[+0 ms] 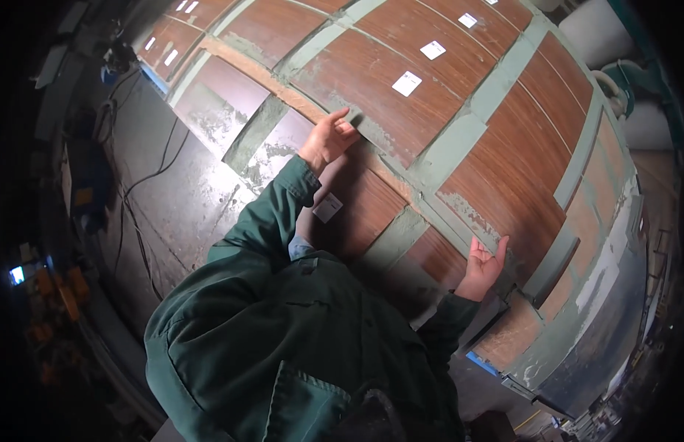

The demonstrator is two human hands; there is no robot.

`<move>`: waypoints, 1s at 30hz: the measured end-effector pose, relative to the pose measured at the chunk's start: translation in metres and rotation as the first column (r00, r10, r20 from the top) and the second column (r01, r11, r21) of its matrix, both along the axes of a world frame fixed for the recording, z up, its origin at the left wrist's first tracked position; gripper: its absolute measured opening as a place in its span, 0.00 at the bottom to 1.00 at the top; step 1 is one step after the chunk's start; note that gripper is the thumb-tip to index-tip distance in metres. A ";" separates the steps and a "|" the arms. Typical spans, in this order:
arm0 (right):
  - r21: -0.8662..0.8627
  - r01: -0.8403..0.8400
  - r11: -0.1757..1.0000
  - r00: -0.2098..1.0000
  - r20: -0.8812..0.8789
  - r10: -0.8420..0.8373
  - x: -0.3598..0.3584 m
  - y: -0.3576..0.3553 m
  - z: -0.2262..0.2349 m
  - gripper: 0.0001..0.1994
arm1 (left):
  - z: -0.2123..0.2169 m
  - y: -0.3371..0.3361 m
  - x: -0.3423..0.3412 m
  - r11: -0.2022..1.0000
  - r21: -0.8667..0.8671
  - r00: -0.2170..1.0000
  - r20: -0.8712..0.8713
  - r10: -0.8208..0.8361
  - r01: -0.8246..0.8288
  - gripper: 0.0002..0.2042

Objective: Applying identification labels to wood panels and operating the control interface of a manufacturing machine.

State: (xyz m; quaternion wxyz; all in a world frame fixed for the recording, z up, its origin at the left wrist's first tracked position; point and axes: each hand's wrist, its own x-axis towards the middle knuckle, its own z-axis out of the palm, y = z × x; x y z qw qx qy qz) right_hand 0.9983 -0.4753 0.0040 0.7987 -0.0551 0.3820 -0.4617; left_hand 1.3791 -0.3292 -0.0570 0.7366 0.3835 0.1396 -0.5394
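Note:
A long, thin grey-green strip runs slantwise between my hands, along the edge of a brown wood-grain panel. My left hand is at its upper left part, with the fingers curled over the edge and the thumb side partly hidden. Toward the strip's lower right end, my right hand has its thumb and fingers raised around the edge. Grey-green smears and patches mark the panels near both hands. Below the strip lies an orange-tan band, with a shaded wood-grain panel nearer my body.
White labels sit on several panels. Grey-green bands separate them. Black cables trail over the grey floor at left. Pale rolls stand at the far right, and a dark slab edge lies at lower right.

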 end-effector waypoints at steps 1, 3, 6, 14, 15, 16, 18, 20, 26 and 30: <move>0.039 0.029 0.999 0.998 -0.061 -0.027 0.002 0.000 0.006 0.17 | -0.003 0.002 0.018 0.998 0.021 0.997 -0.053 0.062 -0.061 0.12; 0.086 0.083 0.993 0.990 -0.120 -0.072 0.008 -0.001 0.013 0.23 | 0.007 -0.003 0.043 0.975 0.145 0.984 -0.017 0.175 -0.171 0.14; 0.090 0.125 0.988 0.988 -0.102 -0.116 0.010 0.000 0.023 0.21 | -0.013 0.000 0.100 0.931 0.243 0.960 0.004 0.280 -0.273 0.16; 0.080 0.016 0.997 0.993 -0.114 -0.007 -0.018 -0.002 0.007 0.15 | -0.008 0.023 0.199 0.895 0.247 0.923 -0.013 0.385 -0.371 0.17; 0.059 0.000 0.998 0.993 -0.120 0.007 -0.020 -0.001 0.007 0.15 | 0.006 0.022 0.206 0.895 0.237 0.924 0.039 0.380 -0.378 0.19; 0.049 -0.002 0.999 0.993 -0.120 0.008 -0.021 0.001 0.006 0.15 | 0.017 0.024 0.211 0.895 0.228 0.923 0.091 0.374 -0.384 0.22; 0.125 -0.049 0.991 0.994 -0.095 0.061 -0.015 0.000 0.007 0.14 | -0.012 0.038 0.259 0.923 0.232 0.950 0.127 0.284 -0.307 0.24; 0.088 -0.104 0.991 0.993 -0.053 0.109 -0.027 -0.002 -0.003 0.15 | -0.013 0.027 0.275 0.818 0.453 0.916 0.343 0.208 -0.355 0.22; 0.022 -0.109 0.994 0.986 -0.126 0.111 -0.032 -0.001 -0.005 0.14 | -0.001 0.021 0.271 0.907 0.104 0.888 0.277 0.368 -0.408 0.06; -0.062 -0.117 0.991 0.986 -0.127 0.108 -0.021 0.004 0.002 0.12 | 0.001 0.024 0.271 0.911 0.052 0.870 0.322 0.373 -0.410 0.05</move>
